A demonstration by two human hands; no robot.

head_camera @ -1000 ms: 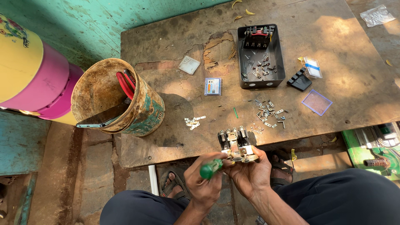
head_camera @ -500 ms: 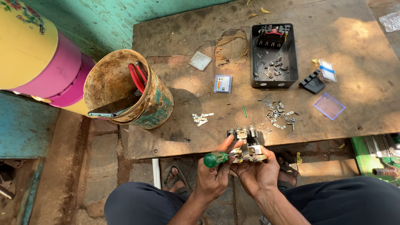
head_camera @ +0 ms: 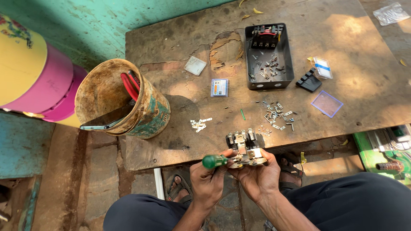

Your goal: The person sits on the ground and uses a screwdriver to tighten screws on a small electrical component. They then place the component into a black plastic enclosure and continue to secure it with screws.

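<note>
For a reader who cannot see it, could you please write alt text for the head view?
Seen from above, a seated person's left hand holds a green-handled screwdriver against a small electrical switch block gripped in the right hand. Beyond, a worn wooden table carries a black box, scattered metal parts and a rusty bucket.

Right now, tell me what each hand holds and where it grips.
Left hand grips the screwdriver below its green handle; right hand cradles the switch block from underneath.

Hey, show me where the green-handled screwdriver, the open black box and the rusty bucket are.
green-handled screwdriver [head_camera: 212, 161], head view, on its green handle.
open black box [head_camera: 247, 55], head view, on its left wall.
rusty bucket [head_camera: 150, 115], head view, on its outer side.
</note>
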